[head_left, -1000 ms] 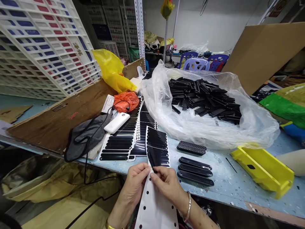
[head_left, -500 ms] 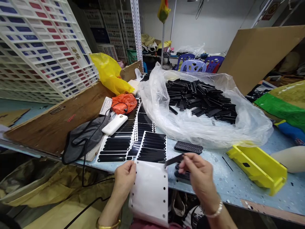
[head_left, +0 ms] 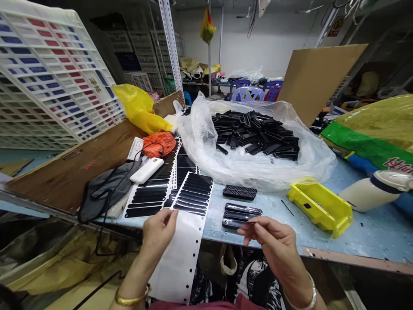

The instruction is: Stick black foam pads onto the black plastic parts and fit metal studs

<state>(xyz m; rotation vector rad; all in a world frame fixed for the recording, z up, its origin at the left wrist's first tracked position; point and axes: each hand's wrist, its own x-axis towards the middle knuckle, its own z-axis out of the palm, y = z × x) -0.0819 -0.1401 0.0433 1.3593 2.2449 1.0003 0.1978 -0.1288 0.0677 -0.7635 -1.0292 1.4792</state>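
Note:
My left hand (head_left: 159, 230) pinches the edge of a white backing sheet (head_left: 177, 254) with holes along its side. Rows of black adhesive strips (head_left: 193, 191) cover the sheet's far part, which lies on the table; its bare part hangs over the front edge. My right hand (head_left: 277, 239) is closed at the fingertips on a thin black strip (head_left: 249, 222), seen almost edge-on. Just beyond that hand lie three glossy black oblong pieces (head_left: 243, 209) in a row, and behind them several patterned black pieces (head_left: 239, 192) side by side.
A clear plastic bag (head_left: 226, 170) holds a heap of black pieces (head_left: 258, 133). To the right are a yellow bin (head_left: 319, 209) and a white bottle (head_left: 371, 193). More strip sheets (head_left: 146, 200), a white power bank (head_left: 146, 171) and a wooden board (head_left: 74, 168) are on the left.
My right hand has moved away from the sheet with the peeled black strip, which has turned edge-on. The sheet's hanging part has swung left with my left hand. The view has shifted right.

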